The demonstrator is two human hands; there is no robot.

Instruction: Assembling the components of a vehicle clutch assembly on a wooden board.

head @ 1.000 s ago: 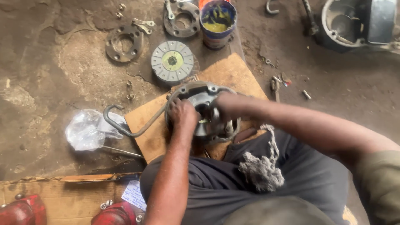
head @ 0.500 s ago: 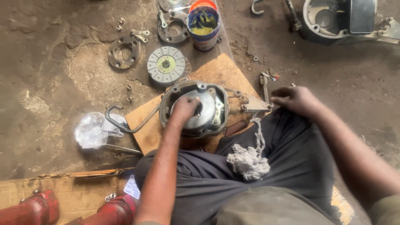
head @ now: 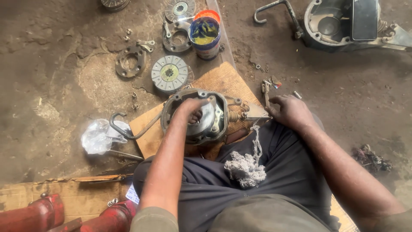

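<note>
A grey metal housing (head: pixel 213 124) with a round shiny part inside lies on a brown board (head: pixel 223 81) in front of my knees. My left hand (head: pixel 191 108) rests inside the housing, fingers curled on the round part. A bent metal lever (head: pixel 124 129) sticks out from the housing's left side. My right hand (head: pixel 291 111) sits on the ground to the right of the housing, its fingers closed beside a small tool (head: pixel 266 91); I cannot tell whether it grips anything. A wad of grey cotton waste (head: pixel 245 168) lies on my lap.
A ribbed disc (head: pixel 170 74), flat plates (head: pixel 130 61) and loose bolts lie on the dirt floor beyond the board. A tin of yellow grease (head: pixel 204 32) stands behind. A large casing (head: pixel 343 25) sits top right. A crumpled plastic bag (head: pixel 98 136) lies left, red metal parts (head: pixel 30 215) bottom left.
My right hand left the housing and swung out to the right, down to the ground by the small tool. My left hand stayed on the round part inside the housing.
</note>
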